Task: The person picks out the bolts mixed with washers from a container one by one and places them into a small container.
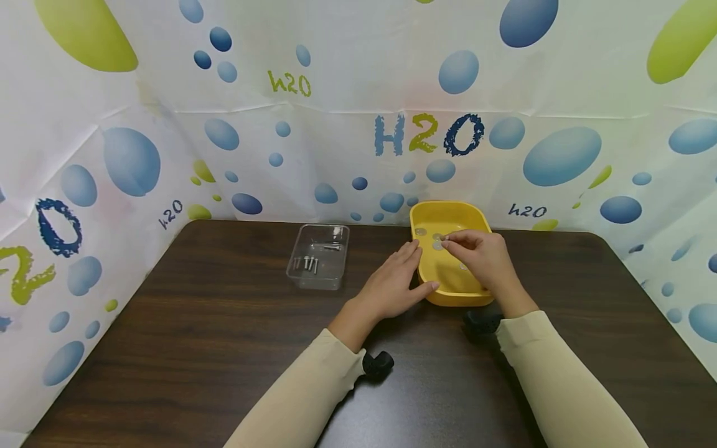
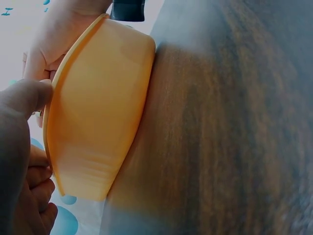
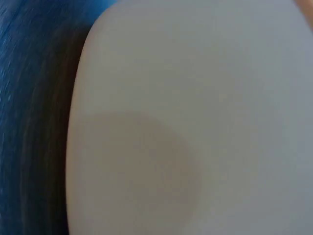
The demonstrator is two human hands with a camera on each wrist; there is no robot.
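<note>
A yellow plastic tray (image 1: 448, 214) stands on the table, with several small, flat, round, silvery discs (image 1: 420, 231) on its floor. My left hand (image 1: 389, 287) lies along the tray's left side, fingers and thumb touching the rim. In the left wrist view the tray's outer wall (image 2: 98, 107) fills the middle, and the left thumb (image 2: 27, 95) meets its edge. Above the tray's inside, my right hand (image 1: 478, 255) pinches a small silvery disc between thumb and index finger, mostly hidden by the fingertips. A pale, blurred surface fills most of the right wrist view.
A clear plastic box (image 1: 330, 280) with several metal screws (image 1: 308, 264) stands left of the tray. Both are on a dark wooden table (image 1: 224, 336). Behind rises a white curtain (image 1: 358, 81) with blue and green spots. Black wrist cameras (image 1: 378, 364) sit under the sleeves.
</note>
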